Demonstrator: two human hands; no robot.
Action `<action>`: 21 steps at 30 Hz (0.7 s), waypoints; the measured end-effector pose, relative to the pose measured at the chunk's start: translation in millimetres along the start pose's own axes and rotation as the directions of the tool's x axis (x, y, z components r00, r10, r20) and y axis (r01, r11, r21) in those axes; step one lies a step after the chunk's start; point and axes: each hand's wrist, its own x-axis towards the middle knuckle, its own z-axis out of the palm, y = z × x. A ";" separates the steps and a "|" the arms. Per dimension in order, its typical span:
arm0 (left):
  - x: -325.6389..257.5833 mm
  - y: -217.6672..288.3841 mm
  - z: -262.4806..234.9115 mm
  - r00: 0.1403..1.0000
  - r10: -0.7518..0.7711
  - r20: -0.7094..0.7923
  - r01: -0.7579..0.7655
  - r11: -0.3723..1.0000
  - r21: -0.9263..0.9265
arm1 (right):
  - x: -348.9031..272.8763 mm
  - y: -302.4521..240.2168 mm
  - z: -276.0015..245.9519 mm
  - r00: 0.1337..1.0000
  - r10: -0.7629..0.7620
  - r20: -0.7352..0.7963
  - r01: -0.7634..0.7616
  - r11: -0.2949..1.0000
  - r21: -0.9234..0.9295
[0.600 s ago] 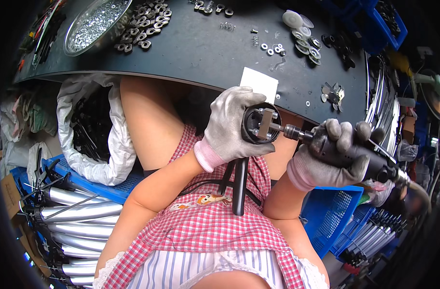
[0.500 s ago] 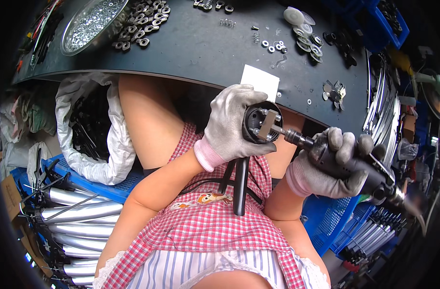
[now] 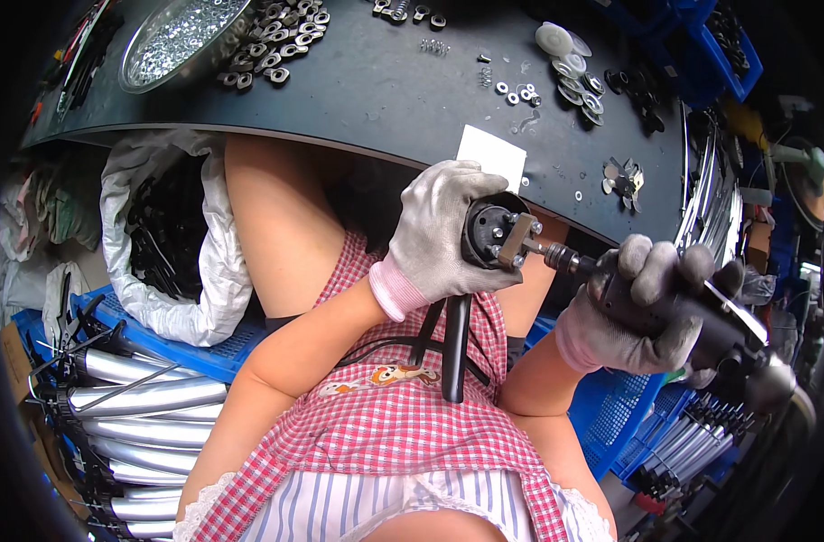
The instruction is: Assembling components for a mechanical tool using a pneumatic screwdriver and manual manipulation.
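My left hand (image 3: 443, 226), in a grey-white glove, wraps round a black round housing (image 3: 486, 235). A flat metal block (image 3: 517, 240) with silver bolts sits at the housing's open face, turned to the right. My gloved right hand (image 3: 642, 303) is closed round the body of a black power screwdriver (image 3: 624, 294). Its metal chuck (image 3: 563, 258) points left, and the bit's tip is at the metal block; whether they touch I cannot tell. Below my left hand, black tubular legs (image 3: 453, 352) hang over the red checked apron; their join to the housing is hidden.
On the dark table (image 3: 385, 108) lie nut-shaped metal parts (image 3: 272, 45), springs (image 3: 434, 48), washers (image 3: 513, 98) and translucent discs (image 3: 570, 63). A bowl of small metal pieces (image 3: 181, 45) stands far left. A white sack (image 3: 218, 289) and silver tubes (image 3: 150, 397) are at left.
Both hands have shifted slightly right, the screwdriver more than the housing. The metal block now sits further right, and more of the housing's black inner face shows.
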 end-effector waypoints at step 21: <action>-5.7 3.3 5.6 0.996 -0.043 -0.072 0.042 0.999 -0.019 | 42.3 30.7 21.3 0.779 0.323 0.538 -0.401 0.916 0.031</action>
